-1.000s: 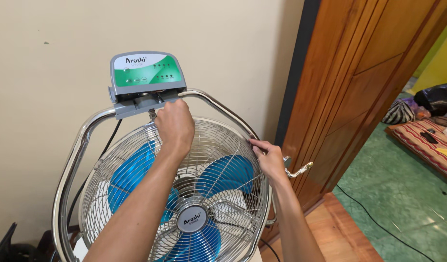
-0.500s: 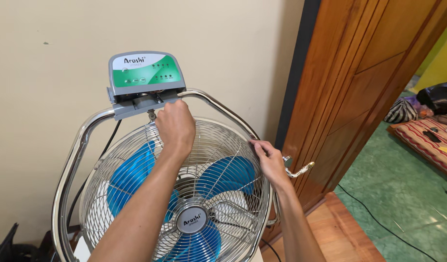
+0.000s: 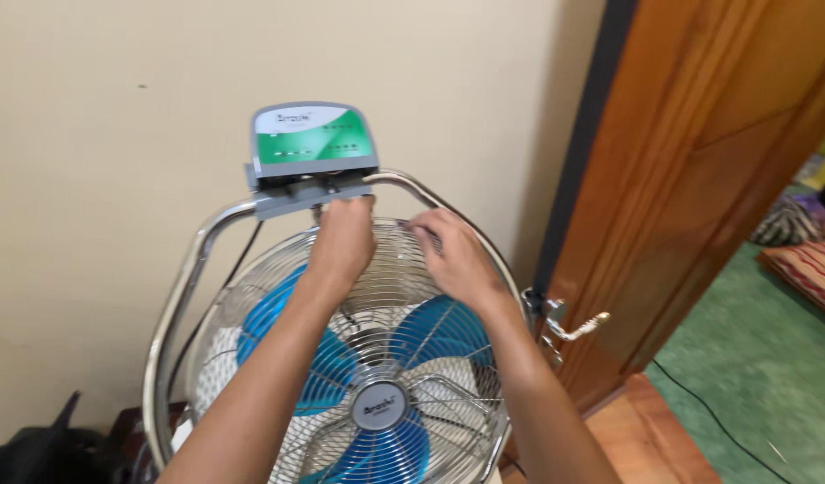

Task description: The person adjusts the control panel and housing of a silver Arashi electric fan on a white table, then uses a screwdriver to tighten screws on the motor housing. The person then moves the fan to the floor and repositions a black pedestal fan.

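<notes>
1. Against the cream wall (image 3: pixel 117 134), far left at floor level: a dark bag-like heap (image 3: pixel 36 448), only partly in view, set out of the way beside the fan.
2. Chrome tubular stand frame (image 3: pixel 184 287), bent in a hoop around the fan so that the head hangs inside it.
3. Round floor fan with blue blades and a chrome wire grille (image 3: pixel 386 358), tilted face-up toward the camera; the grille top lies just under the hoop.
4. Grey control box with a green panel (image 3: pixel 312 143), fixed on top of the hoop, where it is within easy reach.
5. Left hand (image 3: pixel 343 242), fingers curled closed at the upper rim of the grille, directly beneath the control box; what it pinches there cannot be told.
6. Right hand (image 3: pixel 457 255), just beside the left, fingers bent and resting on the grille wires, apparently steadying the rim.
7. Brown wooden door (image 3: pixel 699 197) with a metal lever handle (image 3: pixel 574 324), standing open near the fan; green floor (image 3: pixel 753 385) beyond.
</notes>
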